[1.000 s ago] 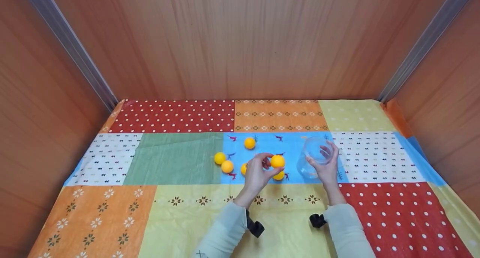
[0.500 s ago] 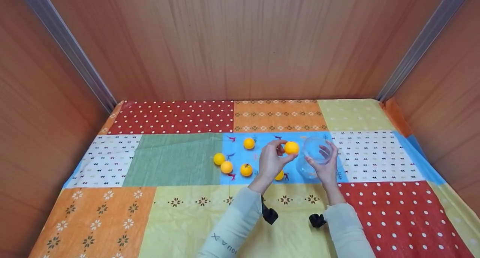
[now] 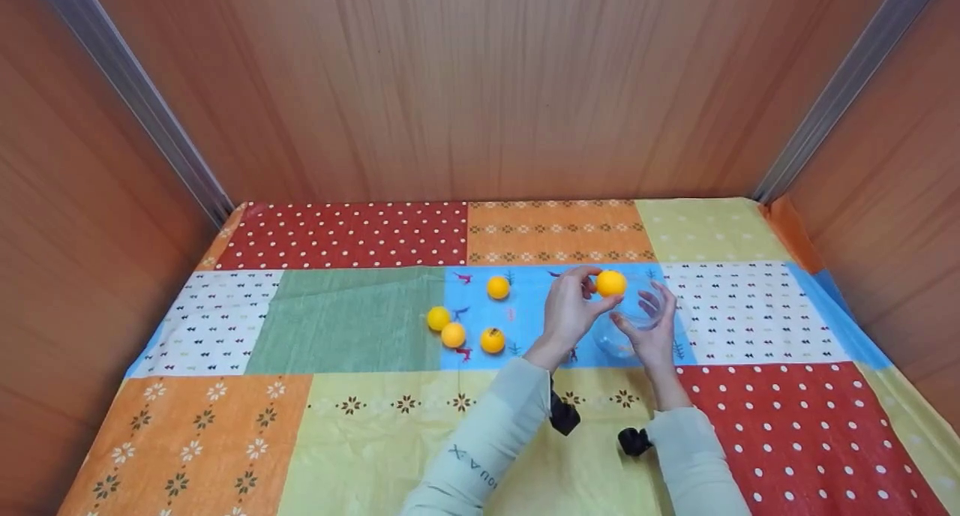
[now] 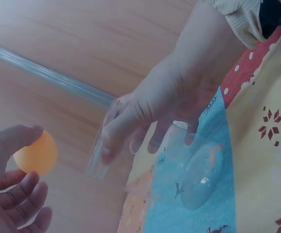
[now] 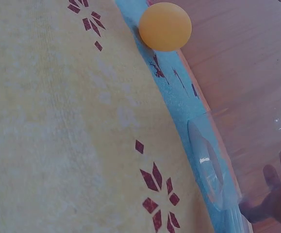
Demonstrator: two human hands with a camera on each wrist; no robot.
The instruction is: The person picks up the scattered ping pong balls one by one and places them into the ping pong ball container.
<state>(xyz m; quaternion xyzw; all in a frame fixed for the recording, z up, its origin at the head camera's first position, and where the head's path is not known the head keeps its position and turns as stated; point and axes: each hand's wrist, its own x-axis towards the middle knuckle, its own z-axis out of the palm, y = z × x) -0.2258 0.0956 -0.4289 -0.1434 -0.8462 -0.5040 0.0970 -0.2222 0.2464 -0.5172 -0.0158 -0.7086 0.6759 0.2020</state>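
Observation:
Between thumb and fingers my left hand [image 3: 571, 315] pinches an orange table tennis ball [image 3: 611, 283], held up by the mouth of a clear jar [image 3: 616, 342]. My right hand [image 3: 654, 336] grips this jar around its upper part, thumb on the near side. In the left wrist view the ball [image 4: 36, 153] is apart from the jar's rim [image 4: 99, 150], and the jar's rounded base [image 4: 203, 172] is over the blue patch. One more ball [image 5: 165, 26] shows in the right wrist view; the left hand and wrist hide it in the head view.
Several orange balls lie left of the hands: one at the back [image 3: 498, 287], one nearer [image 3: 492, 340], and a touching pair [image 3: 453, 334]. A patchwork cloth [image 3: 360, 441] covers the table. Wooden panels [image 3: 480, 88] stand behind and at both sides.
My left hand has carried its ball rightward and away from me, up to the jar's mouth. The right hand and jar have stayed put. One ball on the cloth has become hidden behind the left hand.

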